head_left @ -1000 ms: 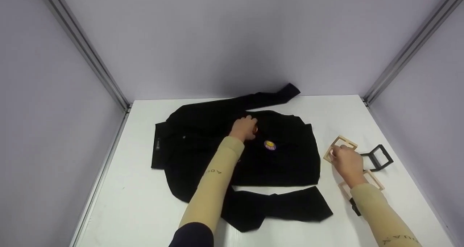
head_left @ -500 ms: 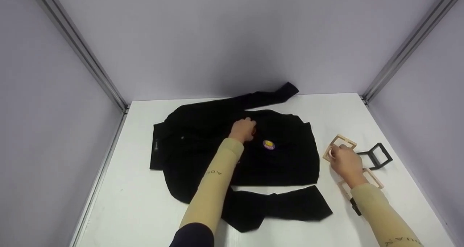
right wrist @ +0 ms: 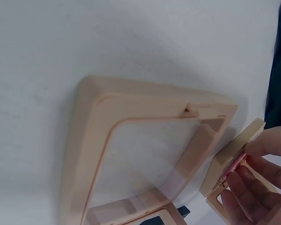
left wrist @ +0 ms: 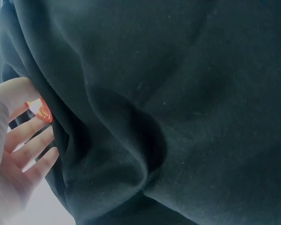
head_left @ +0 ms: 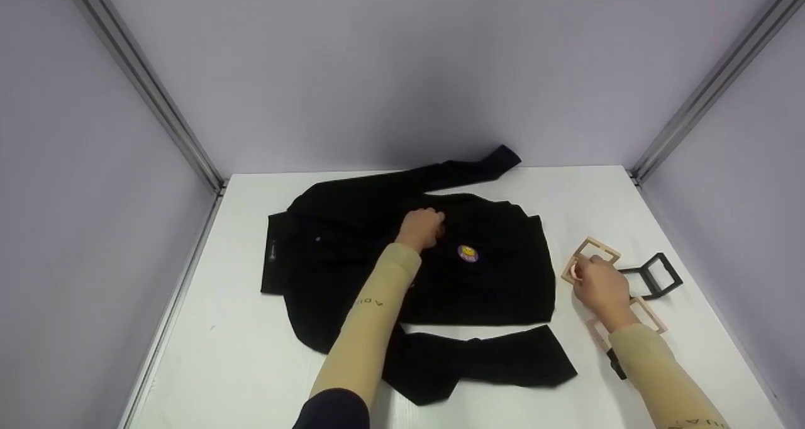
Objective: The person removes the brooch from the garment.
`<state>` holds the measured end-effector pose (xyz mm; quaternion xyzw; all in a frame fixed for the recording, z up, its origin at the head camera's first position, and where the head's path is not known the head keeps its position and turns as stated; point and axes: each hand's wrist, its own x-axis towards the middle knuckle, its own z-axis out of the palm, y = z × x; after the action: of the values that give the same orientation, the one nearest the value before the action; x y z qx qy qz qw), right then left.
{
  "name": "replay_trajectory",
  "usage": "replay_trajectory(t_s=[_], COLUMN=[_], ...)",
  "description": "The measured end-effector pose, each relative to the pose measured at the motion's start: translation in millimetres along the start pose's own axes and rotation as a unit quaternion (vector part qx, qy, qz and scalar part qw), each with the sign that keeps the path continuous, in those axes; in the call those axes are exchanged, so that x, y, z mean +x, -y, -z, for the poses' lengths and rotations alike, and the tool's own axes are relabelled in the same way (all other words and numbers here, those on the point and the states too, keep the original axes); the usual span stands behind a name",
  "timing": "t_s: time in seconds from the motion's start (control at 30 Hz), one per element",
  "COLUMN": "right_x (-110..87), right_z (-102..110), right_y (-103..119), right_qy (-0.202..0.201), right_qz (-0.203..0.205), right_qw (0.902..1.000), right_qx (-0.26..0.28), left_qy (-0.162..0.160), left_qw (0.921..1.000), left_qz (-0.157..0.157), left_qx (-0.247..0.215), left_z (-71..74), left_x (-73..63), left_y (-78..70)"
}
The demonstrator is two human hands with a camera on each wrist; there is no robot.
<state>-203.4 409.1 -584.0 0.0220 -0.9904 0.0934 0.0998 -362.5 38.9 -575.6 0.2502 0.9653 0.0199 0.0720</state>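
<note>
A black long-sleeved top point(head_left: 503, 290) lies spread out, its neck end to the left. My left hand point(head_left: 420, 229) is on the middle of it. In the left wrist view that hand point(left wrist: 21, 136) pinches an orange-red badge point(left wrist: 44, 112) at a fold of the cloth; fingers hide part of the badge. A round yellow-and-purple badge point(head_left: 468, 253) sits on the top, right of the hand. My right hand point(head_left: 602, 287) is at an open tan frame case point(head_left: 591, 243). In the right wrist view its fingers point(right wrist: 250, 187) pinch a pink-edged thing point(right wrist: 235, 165), mostly hidden, inside the case.
An open black frame case point(head_left: 660, 284) stands at the right. A second tan frame case point(head_left: 651, 316) lies partly under the right forearm, with a small black piece point(head_left: 616, 365) beside it. Pale walls point(head_left: 402, 70) enclose the white table point(head_left: 214, 353) on three sides.
My hands stay almost in place. The left fingers have shifted slightly at the orange-red badge. The top and the frame cases lie as before.
</note>
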Motion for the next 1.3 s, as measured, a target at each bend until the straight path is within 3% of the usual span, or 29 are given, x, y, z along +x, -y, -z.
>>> replay_trajectory(t_s=[0.23,0.47,1.0,1.3], right_x=[-1.8,2.5,6.3,10.4], right_z=[1,3,6,12], right_y=[0,-1,-3,0], right_qy=[-0.002,0.023,0.055,0.058], right_qz=[0.000,-0.006,-0.013,-0.006], right_qw=[1.0000,0.9997,0.9984,0.9982], right_qx=[-0.004,-0.002,-0.004,-0.014], left_qy=[-0.008,-0.018,-0.018,-0.030], left_qw=[0.9998,0.9995,0.9993,0.9989], left_qz=[-0.012,-0.017,-0.018,-0.034], left_qx=[0.014,0.017,-0.026,-0.009], left_z=[1.5,6.5,6.9,9.7], left_x=[0.5,-1.7,-1.4,-0.1], left_y=[-1.4,-1.5,0.3,2.6])
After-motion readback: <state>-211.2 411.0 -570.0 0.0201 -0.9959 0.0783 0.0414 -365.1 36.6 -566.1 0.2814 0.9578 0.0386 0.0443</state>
